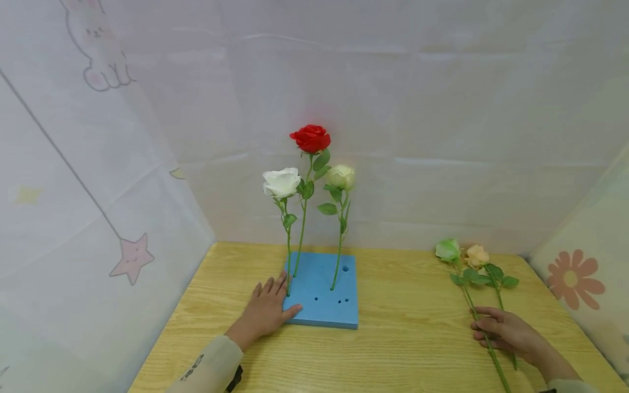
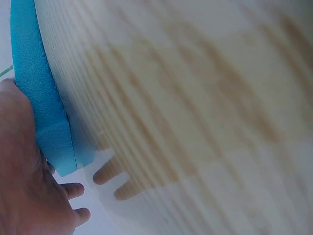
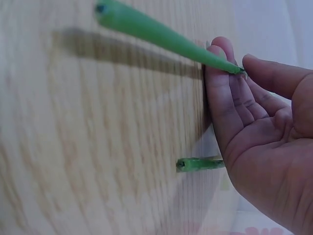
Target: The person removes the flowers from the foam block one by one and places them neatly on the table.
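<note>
My left hand (image 1: pixel 267 311) rests at the left edge of a blue foam block (image 1: pixel 319 315), fingers spread along its side and thumb on top. Standing in the block are a white rose (image 1: pixel 282 183), a red rose (image 1: pixel 312 140) and a pale cream-green rose (image 1: pixel 341 177). On the right, my right hand (image 1: pixel 513 334) pinches the stem of a green rose (image 1: pixel 447 250) between thumb and fingers. Its cut stem end (image 3: pixel 142 28) points toward the right wrist camera, raised above the table. A peach rose (image 1: pixel 476 255) lies beside it, its stem partly hidden beneath that hand.
Several holes show in the block's top, among them a larger hole (image 1: pixel 345 268) at the back right. The wooden table (image 1: pixel 398 327) extends between block and right-hand roses. Printed cloth walls (image 1: pixel 393 120) stand behind and at both sides.
</note>
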`<state>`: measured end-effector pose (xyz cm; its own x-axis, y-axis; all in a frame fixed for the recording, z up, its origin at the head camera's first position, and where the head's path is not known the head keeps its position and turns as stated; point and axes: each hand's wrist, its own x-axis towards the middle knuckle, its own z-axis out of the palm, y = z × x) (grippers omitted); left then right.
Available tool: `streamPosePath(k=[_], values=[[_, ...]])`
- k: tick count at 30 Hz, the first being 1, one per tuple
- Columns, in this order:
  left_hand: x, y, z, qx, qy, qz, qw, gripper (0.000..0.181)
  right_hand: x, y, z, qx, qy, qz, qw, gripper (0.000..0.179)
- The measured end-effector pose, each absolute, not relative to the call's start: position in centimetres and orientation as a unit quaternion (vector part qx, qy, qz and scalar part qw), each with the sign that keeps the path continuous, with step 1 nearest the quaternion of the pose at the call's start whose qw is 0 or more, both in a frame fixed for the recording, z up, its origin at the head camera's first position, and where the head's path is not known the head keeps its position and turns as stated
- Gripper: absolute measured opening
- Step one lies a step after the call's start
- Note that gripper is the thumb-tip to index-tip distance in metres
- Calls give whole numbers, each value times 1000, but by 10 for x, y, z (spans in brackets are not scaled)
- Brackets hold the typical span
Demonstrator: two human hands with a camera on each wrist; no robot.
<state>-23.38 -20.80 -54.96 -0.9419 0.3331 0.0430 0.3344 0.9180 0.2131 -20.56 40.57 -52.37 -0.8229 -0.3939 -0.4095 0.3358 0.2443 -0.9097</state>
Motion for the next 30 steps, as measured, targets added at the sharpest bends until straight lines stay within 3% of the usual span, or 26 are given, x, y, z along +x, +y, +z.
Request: streamPosePath(k=[18,30], values=[[-234,-209,-549,-172,-979,-109,-1,95,-208,414,-516,7,769,-577,275,71],[-232,-208,-549,-168,-980,-106,-5,95,-203,408,-506,46,832,-512,206,59]])
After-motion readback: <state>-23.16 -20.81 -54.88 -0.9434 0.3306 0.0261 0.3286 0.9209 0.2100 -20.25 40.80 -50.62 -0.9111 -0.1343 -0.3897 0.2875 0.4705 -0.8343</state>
